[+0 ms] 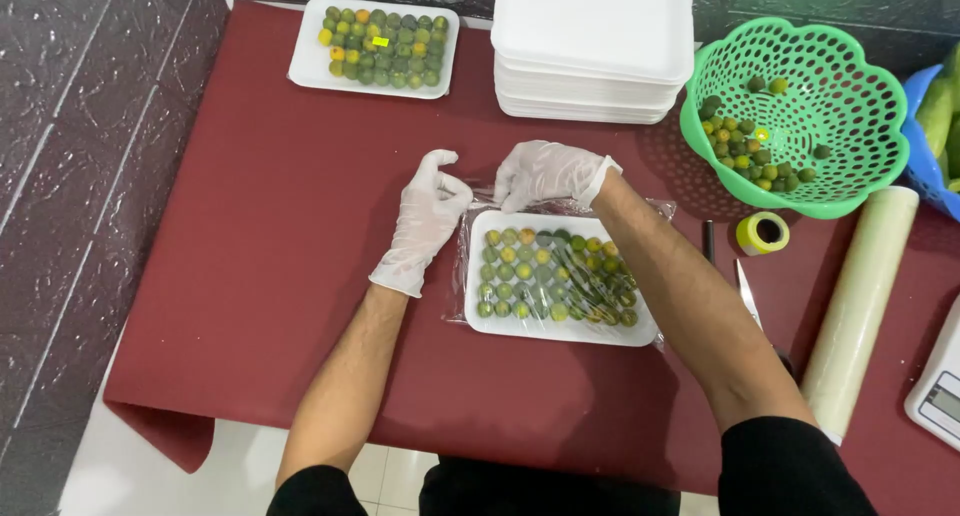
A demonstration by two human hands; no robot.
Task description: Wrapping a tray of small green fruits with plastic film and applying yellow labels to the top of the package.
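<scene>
Gloved hands at the far edge of the tray (480,328) of small green fruit, mid-tabletop: left hand (425,216) and right hand (548,174) both have fingers pinched on the plastic wrap (560,281) stretched across it.

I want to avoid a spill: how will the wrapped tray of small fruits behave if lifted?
The foam tray probably bends, being thin. The round fruits would likely roll, though the plastic film may hold them. It looks light.

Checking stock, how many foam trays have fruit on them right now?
2: one wrapped tray under the gloved hands, one tray at the table's far left corner. The empty stack may hide more.
</scene>
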